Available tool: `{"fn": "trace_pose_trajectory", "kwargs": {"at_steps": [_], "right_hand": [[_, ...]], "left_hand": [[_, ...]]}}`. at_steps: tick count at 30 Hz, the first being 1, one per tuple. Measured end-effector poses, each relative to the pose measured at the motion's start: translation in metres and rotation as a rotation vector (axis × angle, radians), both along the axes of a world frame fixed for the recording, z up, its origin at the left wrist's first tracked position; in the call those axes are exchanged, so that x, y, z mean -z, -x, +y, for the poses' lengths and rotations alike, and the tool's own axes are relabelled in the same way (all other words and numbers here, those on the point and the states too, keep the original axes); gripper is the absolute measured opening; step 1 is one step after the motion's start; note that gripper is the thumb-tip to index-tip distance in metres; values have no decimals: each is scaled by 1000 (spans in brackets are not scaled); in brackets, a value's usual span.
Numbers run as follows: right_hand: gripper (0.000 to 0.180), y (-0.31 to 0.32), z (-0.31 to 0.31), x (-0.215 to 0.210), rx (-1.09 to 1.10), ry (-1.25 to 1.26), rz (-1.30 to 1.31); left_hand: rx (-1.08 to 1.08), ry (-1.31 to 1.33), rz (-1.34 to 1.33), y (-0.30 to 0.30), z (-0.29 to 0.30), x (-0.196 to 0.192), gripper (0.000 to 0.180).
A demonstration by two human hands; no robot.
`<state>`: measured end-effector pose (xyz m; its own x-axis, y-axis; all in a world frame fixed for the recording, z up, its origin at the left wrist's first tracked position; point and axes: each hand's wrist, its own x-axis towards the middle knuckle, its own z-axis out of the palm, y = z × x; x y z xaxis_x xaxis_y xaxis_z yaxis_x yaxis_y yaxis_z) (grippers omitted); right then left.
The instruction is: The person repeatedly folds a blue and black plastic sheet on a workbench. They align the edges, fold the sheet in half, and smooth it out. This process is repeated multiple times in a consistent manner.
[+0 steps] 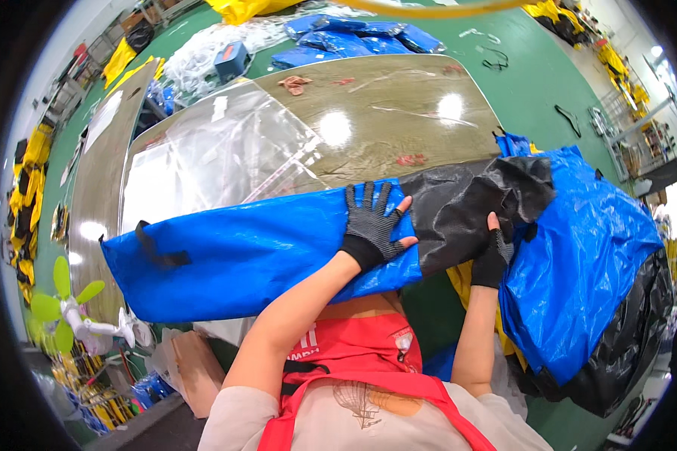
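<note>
A long folded piece of blue and black tarpaulin point(241, 252) lies across the near edge of the table. Its left stretch is smooth blue with a black strap point(158, 248); its right end is wrinkled black material point(451, 210). My left hand point(370, 229), in a dark dotted glove with bare thumb and fingertip, presses flat on the blue part near the seam, fingers spread. At the black end, my right hand point(495, 255) grips the material from the near side, thumb on top; its other fingers are mostly hidden.
Clear plastic bags point(210, 154) cover the left of the glossy brown table point(399, 105), with a reddish cloth point(295, 84) farther back. Blue and black tarpaulin point(579, 248) hangs heaped at right. A green-bladed fan point(62, 301) stands lower left; blue packets point(353, 37) lie beyond the table.
</note>
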<state>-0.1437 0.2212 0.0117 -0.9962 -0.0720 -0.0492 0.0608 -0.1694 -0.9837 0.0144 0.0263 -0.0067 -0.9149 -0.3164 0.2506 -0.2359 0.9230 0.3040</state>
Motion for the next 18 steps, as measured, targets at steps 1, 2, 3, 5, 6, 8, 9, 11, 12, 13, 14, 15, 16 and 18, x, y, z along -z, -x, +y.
{"fn": "trace_pose_trajectory", "kwargs": {"at_steps": [1,2,3,5,6,8,9,11,12,13,14,15,16,18], "right_hand": [[33,-20,-15,-31,-71,-42,125],[33,-51,-36,-58,-139,-78,250],[39,-83,-46,-56,-260,-365,465],[57,-142,-73,-57,-543,-683,948],[67,-164,-89,-58,-716,-657,1215],[68,-170,-105,-48,-858,-641,1183],[69,-172,-113,-45,-937,-632,1167],[70,-171,-118,-35,-1002,-681,1211],[70,-172,-118,-25,-1024,-691,1235],[71,-174,-121,-19,-1046,-683,1263],[72,-171,-119,-21,-1075,-752,1276],[72,-175,-122,-23,-1099,-827,1296],[71,-177,-122,-25,-1115,-924,1317],[67,-189,-131,-35,-1159,-1130,1393]], "left_hand": [[-7,-9,18,-2,-1,5,77],[4,-37,34,-1,-2,7,79],[6,-17,-23,-3,-2,2,78],[62,-10,-63,-20,-8,5,75],[121,-20,-62,-37,-15,8,73],[268,-69,-68,-74,-24,10,70],[347,-82,-78,-92,-26,10,68],[478,-102,-82,-134,-27,2,65],[465,-110,-104,-166,-34,-5,63],[402,-126,-155,-204,-48,-15,61],[289,-360,-517,-237,-77,-29,60],[119,-107,-365,-280,-99,-27,56],[-72,104,-223,-318,-122,-20,52],[-232,272,-277,-359,-137,-7,50]]}}
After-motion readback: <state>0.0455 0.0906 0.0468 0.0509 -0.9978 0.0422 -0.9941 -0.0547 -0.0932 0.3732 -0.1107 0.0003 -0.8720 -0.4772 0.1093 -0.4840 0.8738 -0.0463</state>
